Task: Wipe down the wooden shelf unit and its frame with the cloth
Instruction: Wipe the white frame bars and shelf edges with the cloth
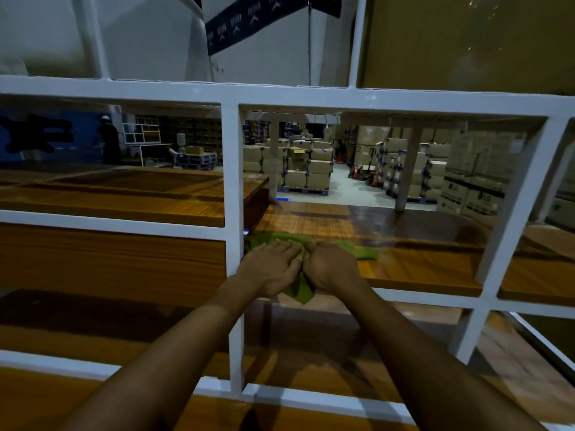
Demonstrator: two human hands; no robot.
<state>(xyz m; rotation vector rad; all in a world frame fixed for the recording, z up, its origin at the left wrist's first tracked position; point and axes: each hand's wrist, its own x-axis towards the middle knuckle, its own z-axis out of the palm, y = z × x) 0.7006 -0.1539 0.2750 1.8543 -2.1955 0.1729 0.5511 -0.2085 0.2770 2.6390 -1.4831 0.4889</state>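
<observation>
- While both bare forearms reach in through the middle opening of the white frame (232, 169), I find the green cloth (357, 252) lying on the wooden shelf board (420, 269). It sits at the board's front left corner, just beside the frame upright.
- State of the left hand (270, 269): palm down on the cloth, fingers straight and flat across it, pointing towards the other hand. It presses and does not grip.
- State of the right hand (332, 269): palm down on the cloth, meeting the left fingertips. Its fingers bend forward over the fabric and pass out of my sight, so I cannot tell whether they clutch the cloth or only press on it.
- Cloth position: bunched under and ahead of both hands. One flap runs along the board to the right of the right hand. One pointed flap hangs over the front edge between the two wrists.
- Board surface: orange-brown grain, glossy, darker across its rear half.
- Neighbouring parts: a higher wooden board (124, 194) sits left of the upright, and lower boards show below the front rail.
- Background through the opening: stacked cartons (311, 172) stand on pallets, well apart from the shelf unit. A person (109, 141) stands far off at the left. A dark banner (264, 17) hangs on the wall above.
</observation>
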